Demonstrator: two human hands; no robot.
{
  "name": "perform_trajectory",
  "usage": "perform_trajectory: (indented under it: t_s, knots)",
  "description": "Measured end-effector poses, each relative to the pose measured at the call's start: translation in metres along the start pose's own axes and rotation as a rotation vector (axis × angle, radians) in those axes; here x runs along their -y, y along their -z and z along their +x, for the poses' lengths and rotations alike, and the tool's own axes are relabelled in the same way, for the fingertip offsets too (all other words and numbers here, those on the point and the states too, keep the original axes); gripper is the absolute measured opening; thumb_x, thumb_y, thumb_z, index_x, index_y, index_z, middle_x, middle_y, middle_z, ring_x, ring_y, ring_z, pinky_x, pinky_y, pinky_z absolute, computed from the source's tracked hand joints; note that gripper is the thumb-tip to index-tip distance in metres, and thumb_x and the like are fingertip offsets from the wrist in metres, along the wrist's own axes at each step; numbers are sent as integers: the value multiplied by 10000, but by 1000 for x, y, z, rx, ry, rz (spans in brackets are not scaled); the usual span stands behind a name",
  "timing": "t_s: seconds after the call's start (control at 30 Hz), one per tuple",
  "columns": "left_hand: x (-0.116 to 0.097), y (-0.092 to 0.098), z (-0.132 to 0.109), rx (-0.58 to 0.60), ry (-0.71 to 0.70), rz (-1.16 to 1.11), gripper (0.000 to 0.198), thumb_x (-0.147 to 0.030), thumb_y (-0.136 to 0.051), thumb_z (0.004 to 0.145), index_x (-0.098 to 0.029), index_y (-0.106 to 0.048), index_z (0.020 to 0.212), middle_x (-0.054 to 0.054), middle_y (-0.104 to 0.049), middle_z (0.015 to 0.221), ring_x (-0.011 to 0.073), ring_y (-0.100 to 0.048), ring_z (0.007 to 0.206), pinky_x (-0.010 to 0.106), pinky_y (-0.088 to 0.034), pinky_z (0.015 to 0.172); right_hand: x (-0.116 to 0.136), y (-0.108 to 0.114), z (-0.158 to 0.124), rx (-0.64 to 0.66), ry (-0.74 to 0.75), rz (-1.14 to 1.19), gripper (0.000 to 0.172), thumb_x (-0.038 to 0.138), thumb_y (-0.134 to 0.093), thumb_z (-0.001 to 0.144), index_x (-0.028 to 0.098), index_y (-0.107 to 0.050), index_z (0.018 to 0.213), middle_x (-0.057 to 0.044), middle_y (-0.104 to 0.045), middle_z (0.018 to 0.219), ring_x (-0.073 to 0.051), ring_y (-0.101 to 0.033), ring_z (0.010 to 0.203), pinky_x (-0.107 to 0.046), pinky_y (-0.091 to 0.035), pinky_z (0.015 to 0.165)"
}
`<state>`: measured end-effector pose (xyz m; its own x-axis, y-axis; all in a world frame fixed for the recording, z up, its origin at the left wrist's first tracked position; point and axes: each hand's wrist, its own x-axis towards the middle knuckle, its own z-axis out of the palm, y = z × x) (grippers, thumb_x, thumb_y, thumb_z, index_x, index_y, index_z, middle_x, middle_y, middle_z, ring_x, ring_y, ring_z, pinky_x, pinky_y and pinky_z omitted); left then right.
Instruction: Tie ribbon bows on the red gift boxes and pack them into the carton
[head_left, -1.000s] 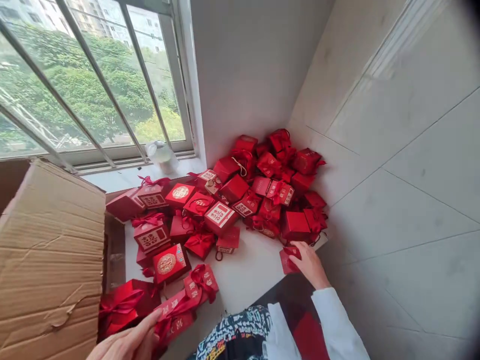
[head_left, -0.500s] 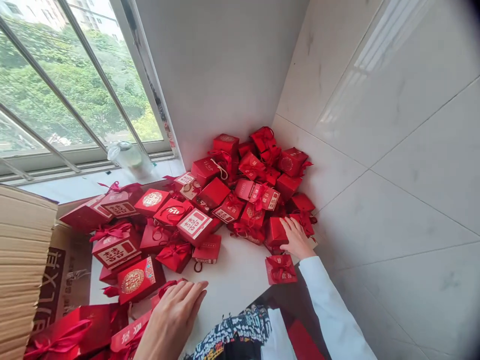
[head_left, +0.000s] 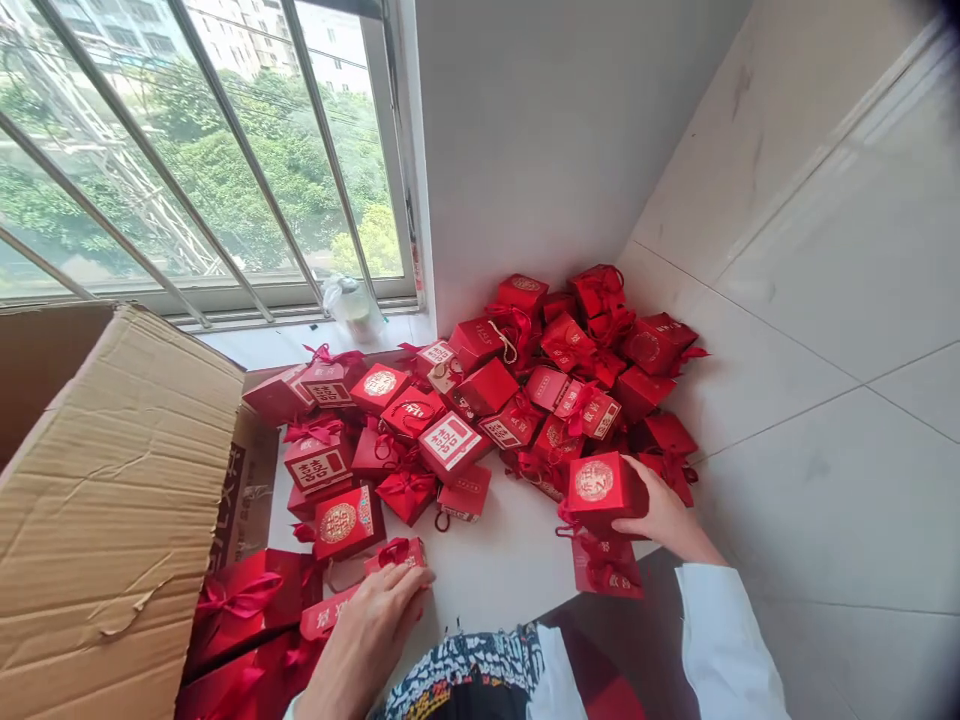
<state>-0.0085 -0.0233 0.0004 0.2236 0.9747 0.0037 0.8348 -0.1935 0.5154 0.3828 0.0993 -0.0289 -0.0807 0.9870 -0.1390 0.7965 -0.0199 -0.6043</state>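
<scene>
**Newly in right hand point(head_left: 664, 520): gold-sealed red gift box point(head_left: 596, 485)**

Fingers point(head_left: 628, 524) curled closely around it, at the near edge of a heap of red gift boxes point(head_left: 517, 400), dozens, uncounted, on a white ledge point(head_left: 502, 570). Left hand point(head_left: 367, 630) against a ribboned red box point(head_left: 394, 557), fingers slightly spread, grip impossible to tell. One cardboard carton point(head_left: 112, 500) at left, flap raised, partly blocking red gift bags point(head_left: 247, 600); carton contents hidden.
</scene>
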Motion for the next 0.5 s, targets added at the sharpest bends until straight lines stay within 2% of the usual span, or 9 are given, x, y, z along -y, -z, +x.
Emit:
perform_trajectory:
  t_s: [0.1,0.17,0.23,0.3,0.4,0.5]
  knots:
    - [-13,-2,14,31,18,-219,205,-303,-496,895,-228,-617,1041,48,-659,980,179,-645,889,285,-523,780,14,-20,-24,74,-69,655,942,339,-742,573,260,-296,1399,-112,-528,1316,-286,-549,1154,-440,-451,948]
    - [-21,-6,21,5,-4,-361,405,-388,-616,821,-228,-543,1186,82,-602,1133,202,-606,1014,320,-505,869,26,-49,-37,107,-159,976,853,375,-730,579,272,-386,1352,-101,-613,1215,-295,-609,1063,-459,-481,901]
    - [-28,-10,23,-7,-52,-470,652,-499,-685,727,-231,-471,1282,122,-513,1262,241,-534,1144,369,-465,955,41,-83,-48,139,-245,1162,747,460,-713,556,274,-510,1251,-90,-689,1053,-316,-648,966,-495,-497,855]
    - [-32,-7,20,-15,-102,-525,735,-616,-661,672,-235,-492,1278,146,-458,1305,276,-479,1202,418,-428,998,60,-115,-55,171,-277,1293,694,584,-684,520,288,-589,1140,-84,-709,984,-342,-645,968,-526,-485,866]
    - [-34,8,9,-96,-170,-495,639,-698,-569,688,-240,-619,1131,147,-461,1288,318,-400,1247,488,-373,1030,92,-151,-61,210,-283,1450,669,738,-600,504,316,-627,1023,-66,-691,1064,-341,-591,1093,-516,-431,962]
    - [-32,27,-4,-162,-254,-428,479,-668,-479,782,-272,-706,926,100,-515,1249,335,-307,1291,517,-333,1042,122,-171,-65,315,-258,1549,747,822,-489,533,296,-611,1050,-70,-655,1142,-337,-540,1170,-532,-391,1002]
